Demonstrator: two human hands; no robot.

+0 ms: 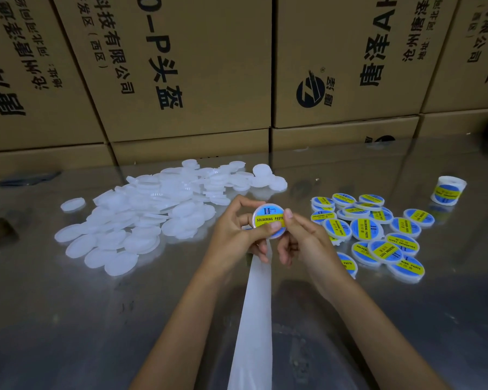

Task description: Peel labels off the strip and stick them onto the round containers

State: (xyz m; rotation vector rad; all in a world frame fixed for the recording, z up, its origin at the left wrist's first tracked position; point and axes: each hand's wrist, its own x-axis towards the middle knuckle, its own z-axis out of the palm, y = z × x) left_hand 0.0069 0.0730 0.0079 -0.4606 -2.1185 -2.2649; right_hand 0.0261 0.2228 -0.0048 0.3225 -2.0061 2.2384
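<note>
Two hands meet on one round container (268, 220), held up between them with its blue-and-yellow "SOLDERING PASTE" label facing us. Our left hand (238, 229) pinches its left rim, thumb pressing the label's lower edge; our right hand (299, 237) pinches the right rim. The white backing strip (255, 313) hangs just below the hands, its long axis running straight back toward us. We judge the container goes next to the labelled pile (378, 235), just beside our right hand, the nearer one; the unlabelled white containers (141, 215) lie left of the left hand.
</note>
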